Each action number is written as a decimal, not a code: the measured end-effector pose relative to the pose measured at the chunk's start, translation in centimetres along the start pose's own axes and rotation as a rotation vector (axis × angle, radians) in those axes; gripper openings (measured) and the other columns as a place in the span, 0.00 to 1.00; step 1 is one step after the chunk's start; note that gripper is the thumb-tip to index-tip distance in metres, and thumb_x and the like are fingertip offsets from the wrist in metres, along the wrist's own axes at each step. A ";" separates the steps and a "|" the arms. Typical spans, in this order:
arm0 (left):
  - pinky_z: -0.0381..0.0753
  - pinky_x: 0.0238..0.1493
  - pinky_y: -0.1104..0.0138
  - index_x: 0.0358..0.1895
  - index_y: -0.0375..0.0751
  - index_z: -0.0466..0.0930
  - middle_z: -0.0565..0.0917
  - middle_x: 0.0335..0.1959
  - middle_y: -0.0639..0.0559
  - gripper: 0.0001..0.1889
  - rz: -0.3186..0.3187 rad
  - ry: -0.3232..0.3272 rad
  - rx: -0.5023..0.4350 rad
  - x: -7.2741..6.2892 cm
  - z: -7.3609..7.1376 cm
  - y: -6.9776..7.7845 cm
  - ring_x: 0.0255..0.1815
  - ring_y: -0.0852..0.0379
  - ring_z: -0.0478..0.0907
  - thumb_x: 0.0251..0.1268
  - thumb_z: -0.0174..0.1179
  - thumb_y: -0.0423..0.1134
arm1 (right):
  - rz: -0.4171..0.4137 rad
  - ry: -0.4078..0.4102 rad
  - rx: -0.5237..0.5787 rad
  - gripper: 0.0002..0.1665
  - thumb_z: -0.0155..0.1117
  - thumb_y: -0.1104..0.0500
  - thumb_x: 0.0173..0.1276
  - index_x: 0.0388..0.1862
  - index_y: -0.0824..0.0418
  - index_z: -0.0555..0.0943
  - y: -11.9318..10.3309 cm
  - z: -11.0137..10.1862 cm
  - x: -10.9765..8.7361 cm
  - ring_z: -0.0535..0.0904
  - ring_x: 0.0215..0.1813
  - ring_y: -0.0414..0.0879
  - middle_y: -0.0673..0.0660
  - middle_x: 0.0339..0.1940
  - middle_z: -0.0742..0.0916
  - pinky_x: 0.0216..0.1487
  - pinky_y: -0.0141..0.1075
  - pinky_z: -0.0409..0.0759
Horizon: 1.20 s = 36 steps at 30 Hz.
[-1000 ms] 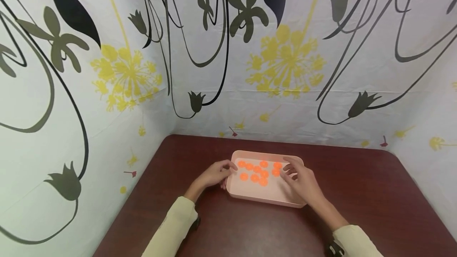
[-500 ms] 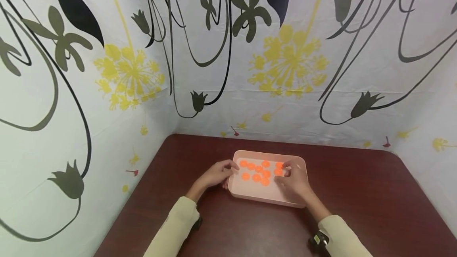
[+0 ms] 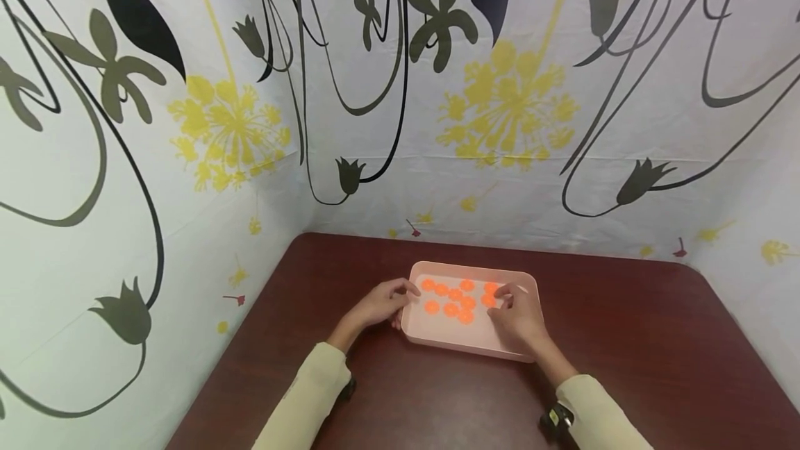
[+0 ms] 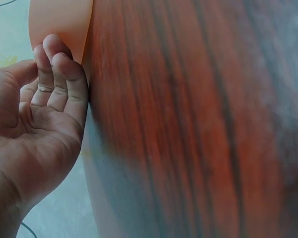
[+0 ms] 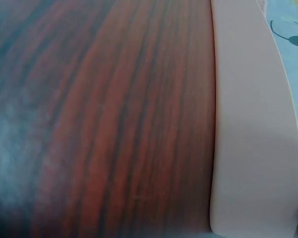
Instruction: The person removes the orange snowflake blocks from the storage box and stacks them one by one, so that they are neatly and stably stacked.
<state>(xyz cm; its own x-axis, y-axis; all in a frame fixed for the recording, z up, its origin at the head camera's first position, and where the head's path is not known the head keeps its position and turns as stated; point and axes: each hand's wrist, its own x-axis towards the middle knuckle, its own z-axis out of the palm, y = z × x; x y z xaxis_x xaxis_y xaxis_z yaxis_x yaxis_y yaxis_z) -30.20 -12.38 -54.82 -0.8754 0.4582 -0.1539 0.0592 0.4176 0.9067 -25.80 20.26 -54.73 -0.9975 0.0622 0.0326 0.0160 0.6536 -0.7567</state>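
Note:
A shallow peach-pink tray (image 3: 437, 330) rests on the dark table, with several bright orange carrot-like slices (image 3: 432, 307) spread over its floor. At its left end my left hand (image 3: 381, 301) holds the wall, thumb over the rim and fingers curled on the outside. The left wrist view shows that hand (image 4: 44, 109) with its fingertips against the tray's wall (image 4: 69, 20). My right hand (image 3: 520, 314) reaches over the tray's right side, fingers bent, thumb and forefinger tips beside a pair of slices (image 3: 489, 296). Whether they pinch a slice I cannot tell.
The reddish-brown table (image 3: 600, 311) extends around the tray. A floral cloth wall (image 3: 437, 193) rises behind and along both sides. In the right wrist view the tray's near outer wall (image 5: 253, 129) stands on the wood, hiding most of the right hand.
My right hand has come in leftward and down to the right-hand pair of slices, and has stayed there since half a second ago. The left hand keeps its hold; the slices look unmoved.

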 end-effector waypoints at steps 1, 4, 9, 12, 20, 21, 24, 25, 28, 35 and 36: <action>0.83 0.23 0.64 0.58 0.45 0.83 0.79 0.17 0.50 0.12 0.000 -0.001 -0.003 0.0 0.0 0.1 0.16 0.56 0.77 0.80 0.54 0.36 | 0.004 0.001 -0.002 0.20 0.76 0.64 0.64 0.53 0.68 0.82 0.0 0.0 0.0 0.76 0.29 0.44 0.56 0.26 0.82 0.30 0.34 0.71; 0.83 0.23 0.63 0.59 0.44 0.82 0.79 0.17 0.50 0.12 -0.004 -0.005 -0.008 -0.1 0.0 0.3 0.16 0.56 0.77 0.81 0.54 0.35 | 0.010 0.011 -0.004 0.20 0.77 0.63 0.65 0.53 0.68 0.83 0.1 0.3 0.1 0.75 0.30 0.45 0.57 0.28 0.82 0.29 0.34 0.71; 0.83 0.23 0.64 0.60 0.43 0.82 0.80 0.17 0.50 0.13 -0.010 -0.008 -0.012 -0.1 -0.2 0.5 0.15 0.56 0.78 0.81 0.54 0.36 | 0.018 0.034 -0.015 0.20 0.79 0.60 0.64 0.51 0.67 0.83 0.2 0.6 0.4 0.75 0.31 0.46 0.57 0.29 0.82 0.30 0.34 0.71; 0.84 0.23 0.64 0.60 0.43 0.83 0.80 0.17 0.49 0.13 -0.012 -0.016 -0.020 -0.1 -0.4 0.4 0.15 0.56 0.78 0.81 0.55 0.36 | 0.021 0.036 -0.022 0.21 0.80 0.59 0.63 0.50 0.67 0.82 0.1 0.8 0.6 0.75 0.31 0.47 0.58 0.30 0.82 0.30 0.35 0.71; 0.84 0.23 0.65 0.61 0.46 0.83 0.81 0.17 0.49 0.13 -0.025 -0.035 -0.022 0.2 -0.5 0.0 0.15 0.56 0.80 0.82 0.55 0.37 | 0.037 0.032 -0.074 0.21 0.81 0.56 0.62 0.45 0.65 0.81 0.2 0.9 1.0 0.72 0.28 0.47 0.58 0.30 0.81 0.29 0.36 0.69; 0.84 0.23 0.65 0.62 0.46 0.82 0.80 0.17 0.49 0.13 -0.024 -0.035 -0.020 0.3 -0.4 0.0 0.15 0.56 0.80 0.82 0.55 0.37 | 0.039 0.034 -0.078 0.21 0.81 0.56 0.62 0.45 0.65 0.81 0.2 0.9 1.0 0.72 0.27 0.47 0.58 0.30 0.81 0.29 0.36 0.68; 0.84 0.22 0.65 0.62 0.45 0.82 0.80 0.16 0.49 0.14 -0.024 -0.032 -0.024 0.3 -0.4 0.0 0.15 0.56 0.79 0.82 0.55 0.37 | 0.038 0.043 -0.084 0.20 0.81 0.56 0.62 0.45 0.65 0.81 0.1 1.0 1.0 0.71 0.27 0.46 0.58 0.30 0.80 0.29 0.36 0.68; 0.84 0.22 0.65 0.63 0.45 0.82 0.80 0.16 0.49 0.14 -0.024 -0.031 -0.029 0.2 -0.4 0.0 0.15 0.56 0.79 0.82 0.55 0.37 | 0.040 0.047 -0.086 0.20 0.81 0.56 0.63 0.44 0.64 0.81 0.1 1.1 1.0 0.71 0.27 0.46 0.57 0.30 0.80 0.29 0.35 0.67; 0.84 0.22 0.65 0.62 0.45 0.83 0.79 0.17 0.49 0.14 -0.029 -0.026 -0.040 0.2 -0.4 0.0 0.15 0.57 0.79 0.82 0.55 0.37 | 0.035 0.056 -0.079 0.20 0.81 0.56 0.63 0.44 0.65 0.81 -0.1 1.2 1.0 0.71 0.26 0.46 0.57 0.29 0.79 0.28 0.35 0.67; 0.85 0.23 0.65 0.62 0.46 0.83 0.79 0.17 0.49 0.14 -0.031 -0.021 -0.050 0.2 -0.3 -0.2 0.15 0.56 0.79 0.81 0.55 0.36 | -0.004 0.084 -0.109 0.17 0.80 0.58 0.62 0.41 0.67 0.84 -0.1 1.2 1.1 0.72 0.27 0.47 0.57 0.27 0.81 0.30 0.35 0.68; 0.85 0.23 0.65 0.62 0.46 0.83 0.79 0.17 0.49 0.14 -0.032 -0.021 -0.051 0.2 -0.3 -0.2 0.15 0.56 0.79 0.81 0.55 0.36 | -0.012 0.085 -0.118 0.17 0.80 0.57 0.62 0.41 0.68 0.84 -0.1 1.2 1.1 0.73 0.27 0.47 0.57 0.27 0.82 0.31 0.35 0.69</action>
<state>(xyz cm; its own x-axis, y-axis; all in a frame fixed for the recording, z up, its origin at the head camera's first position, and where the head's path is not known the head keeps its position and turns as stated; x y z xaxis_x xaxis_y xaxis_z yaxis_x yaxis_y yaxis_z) -30.52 -12.66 -54.93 -0.8662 0.4616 -0.1913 0.0058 0.3921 0.9199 -27.00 19.36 -55.42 -0.9884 0.1138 0.1002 0.0168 0.7386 -0.6739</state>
